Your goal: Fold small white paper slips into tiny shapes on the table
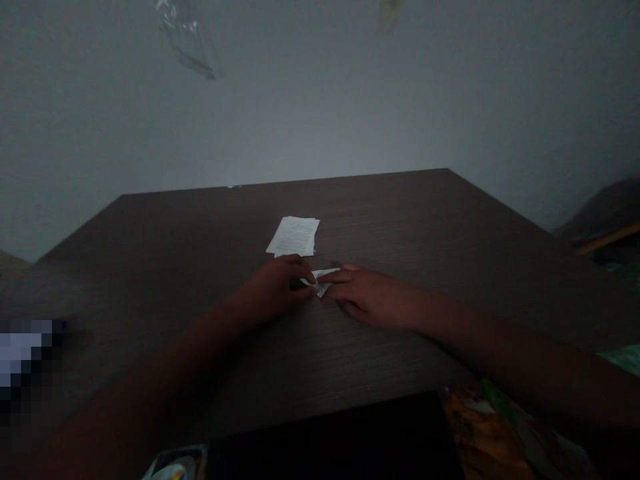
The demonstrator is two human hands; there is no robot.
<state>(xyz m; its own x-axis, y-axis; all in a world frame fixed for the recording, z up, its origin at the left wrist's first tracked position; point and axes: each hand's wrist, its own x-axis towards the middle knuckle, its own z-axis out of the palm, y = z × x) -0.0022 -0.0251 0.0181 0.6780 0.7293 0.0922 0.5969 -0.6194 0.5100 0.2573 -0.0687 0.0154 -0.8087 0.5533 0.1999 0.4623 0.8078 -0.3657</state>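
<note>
A small piece of printed white paper [323,288], partly folded, lies on the dark wooden table [380,227] between my hands. My left hand [280,283] pinches its left side between thumb and fingers. From the right, my right hand [367,293] presses on the paper with its fingers stretched out and lying low over it. Fingers cover parts of the paper's edges. Just beyond my hands lies a small stack of printed paper sheets [295,235], its sheets slightly out of line.
A pale wall [320,100] rises behind the table, with a clear plastic thing [187,37] on it. A black flat object [330,440] is at the near edge, beside colourful packaging [490,433]. A blurred-out, pixelated object [23,353] sits at the left.
</note>
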